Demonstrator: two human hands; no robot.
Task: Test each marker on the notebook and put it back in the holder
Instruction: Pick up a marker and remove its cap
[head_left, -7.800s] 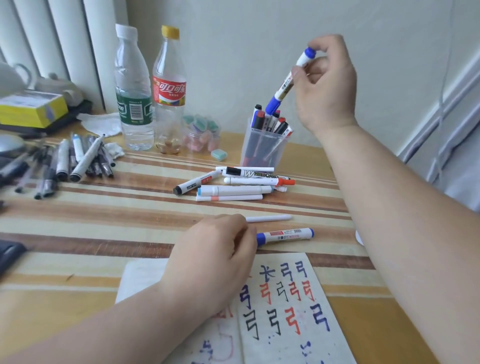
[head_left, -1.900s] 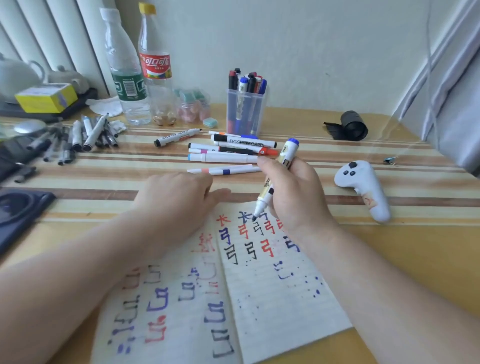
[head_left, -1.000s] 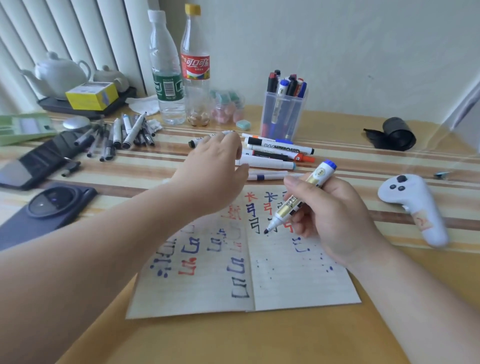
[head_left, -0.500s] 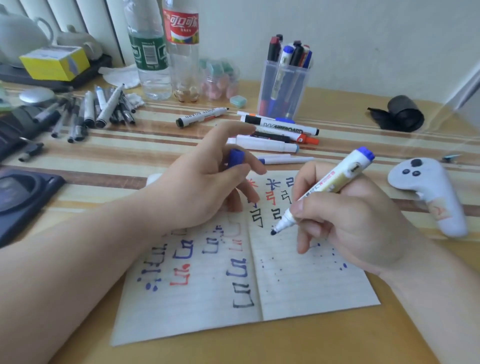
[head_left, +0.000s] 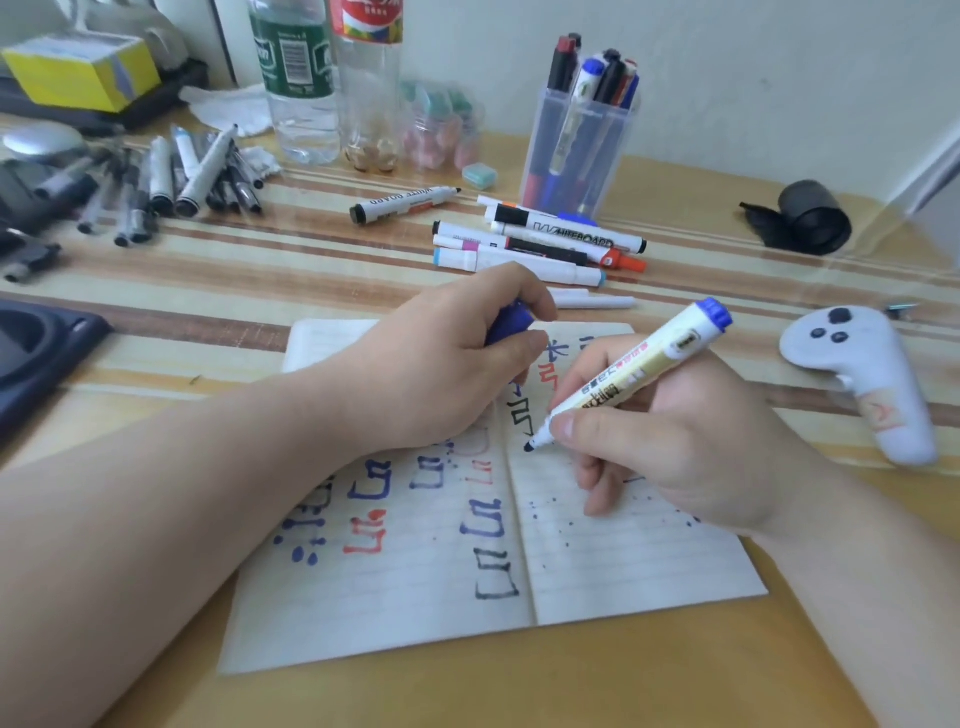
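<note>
Our right hand (head_left: 685, 447) pinches the uncapped marker (head_left: 626, 378), tip down at the notebook (head_left: 623, 561); left hand (head_left: 431, 374) curls round a blue cap (head_left: 511, 322). Clear holder (head_left: 571, 156) behind has several more markers (head_left: 587, 85) standing in it.

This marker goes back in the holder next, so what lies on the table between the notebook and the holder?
In the head view, a cluster of loose markers lies between the notebook and the holder, on the table.
</note>
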